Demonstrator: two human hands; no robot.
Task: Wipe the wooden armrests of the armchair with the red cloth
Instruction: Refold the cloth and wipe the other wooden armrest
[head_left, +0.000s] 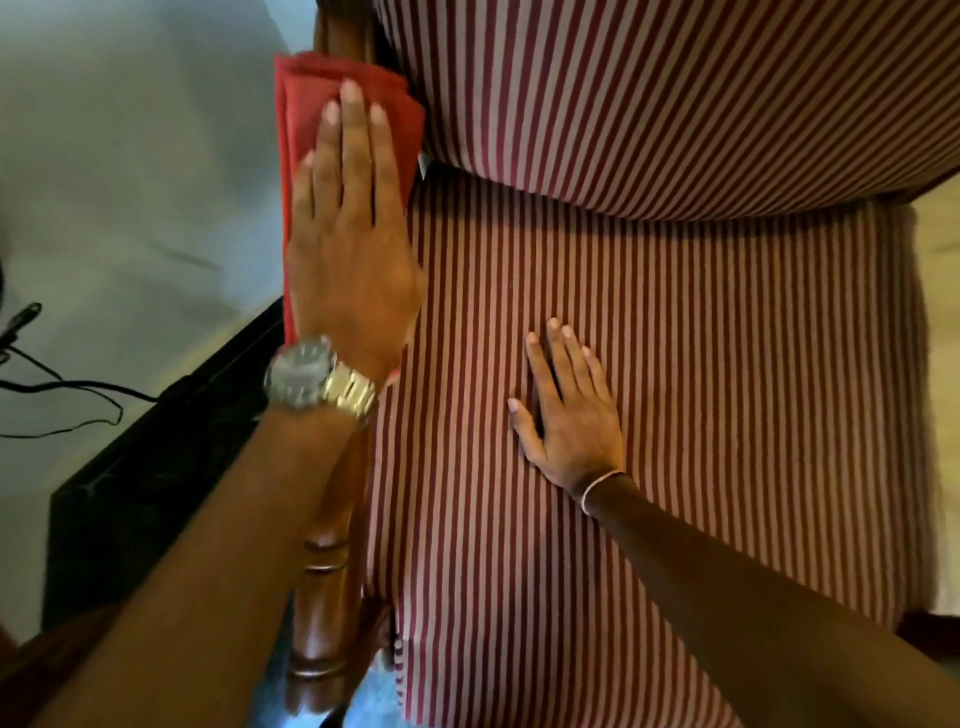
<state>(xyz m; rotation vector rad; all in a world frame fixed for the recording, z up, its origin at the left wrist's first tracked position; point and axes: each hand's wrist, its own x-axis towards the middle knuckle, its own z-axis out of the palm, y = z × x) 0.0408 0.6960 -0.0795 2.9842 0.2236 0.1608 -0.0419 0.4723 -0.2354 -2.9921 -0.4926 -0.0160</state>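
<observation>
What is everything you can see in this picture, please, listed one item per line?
red cloth: one, red, folded, lying along the armrest under the left hand.
wooden armrest: one in view, reddish brown, turned wood, left of the seat.
seat cushion: one, red and pale stripes, centre.
back cushion: one, same stripes, top.
dark furniture: one, black, lower left.
cables: a few, black, far left.
floor: pale grey, left.
watch: one, grey dial, gold band, left wrist.
wrist band: one, pale, right wrist.
left hand: flat on the cloth.
right hand: flat on the seat cushion.
</observation>
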